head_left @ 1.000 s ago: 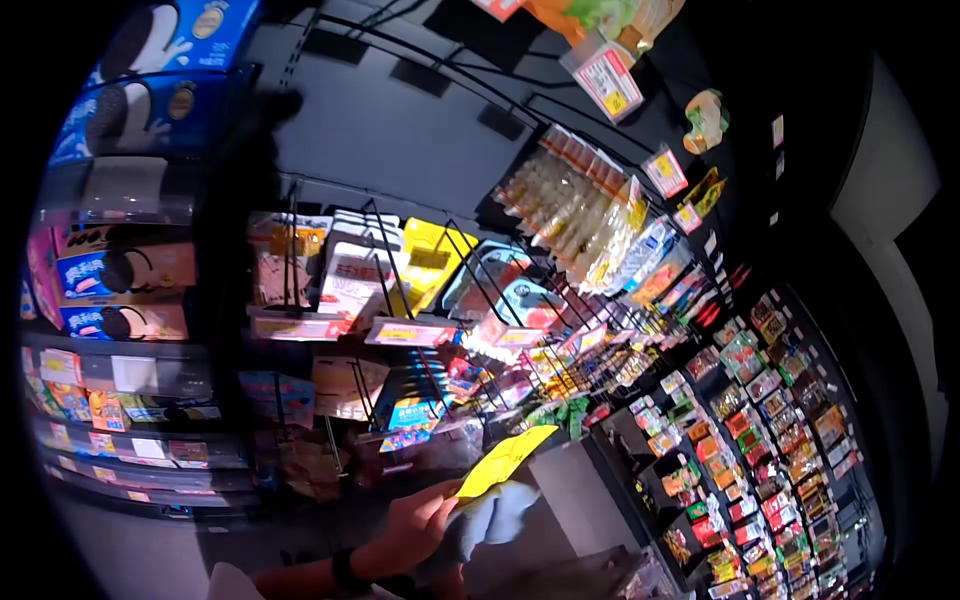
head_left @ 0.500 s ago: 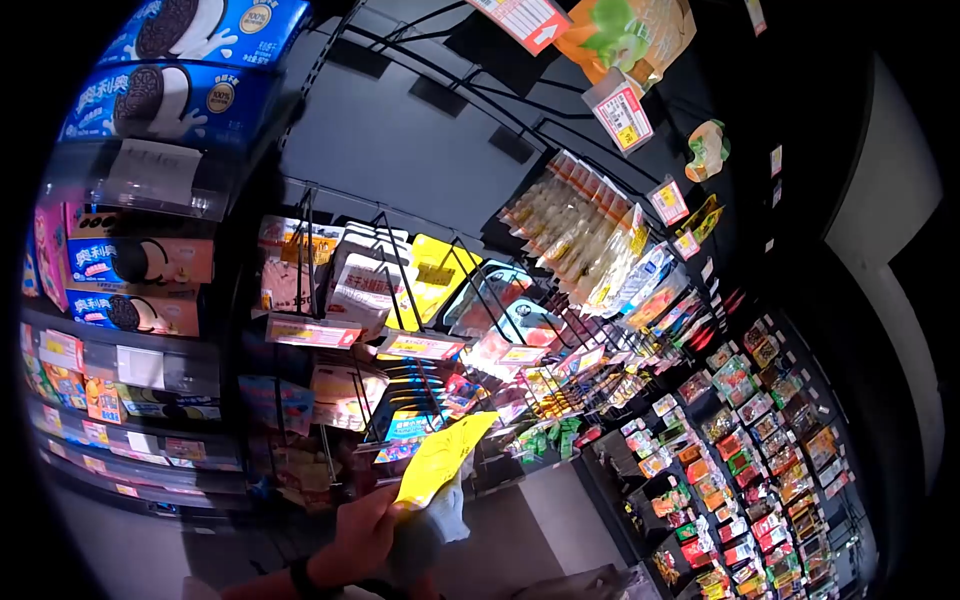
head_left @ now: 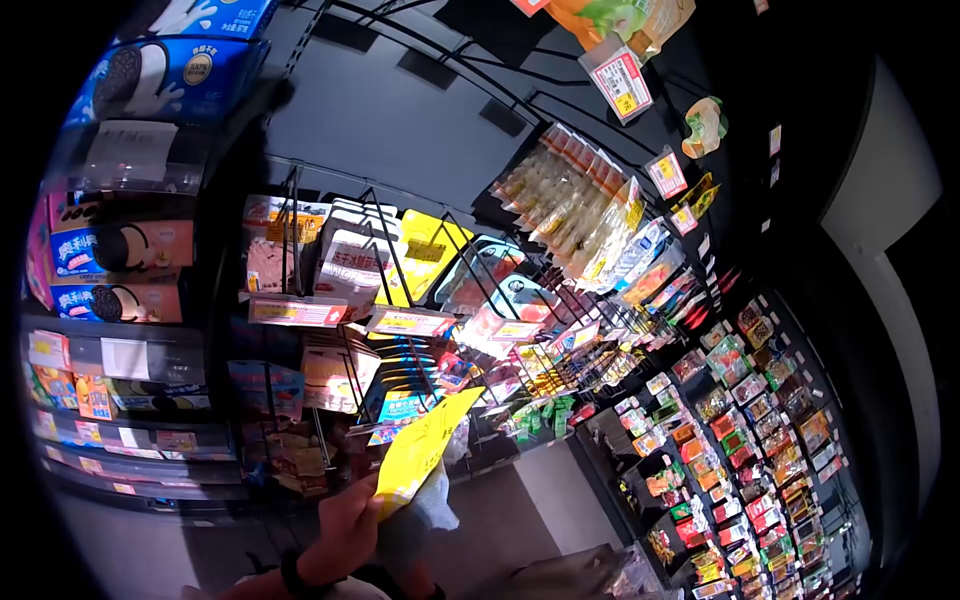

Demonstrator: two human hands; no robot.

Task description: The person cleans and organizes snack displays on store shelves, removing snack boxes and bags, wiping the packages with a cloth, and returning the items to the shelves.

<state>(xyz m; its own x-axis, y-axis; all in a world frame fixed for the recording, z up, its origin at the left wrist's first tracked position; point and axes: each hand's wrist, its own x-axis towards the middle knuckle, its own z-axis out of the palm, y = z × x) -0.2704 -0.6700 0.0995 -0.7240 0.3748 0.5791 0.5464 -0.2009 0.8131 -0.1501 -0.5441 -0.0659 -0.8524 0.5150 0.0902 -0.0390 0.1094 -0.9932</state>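
Low in the middle of the view, my left hand (head_left: 350, 525) comes in from the lower left with a dark band on the wrist. Its fingers pinch the lower end of a flat yellow packet (head_left: 428, 450), which tilts up to the right. Just behind the packet hangs a pale grey-white thing (head_left: 436, 503), whose kind I cannot make out. Part of my right hand (head_left: 412, 574) shows in shadow beneath it; its fingers are hidden. Beyond the yellow packet, blue packets (head_left: 402, 408) hang on a lower hook.
Bagged snacks hang on hooks ahead, among them a yellow bag (head_left: 428, 250) and a row of clear bags (head_left: 565, 195). Blue cookie boxes (head_left: 165, 80) fill shelves at the left. A rack of small packets (head_left: 735, 450) stands at the right, above a grey floor (head_left: 540, 500).
The shelves have shifted slightly left and up in view. My left hand, still gripping the yellow packet, sits a little further left and lower hooks show the same goods.
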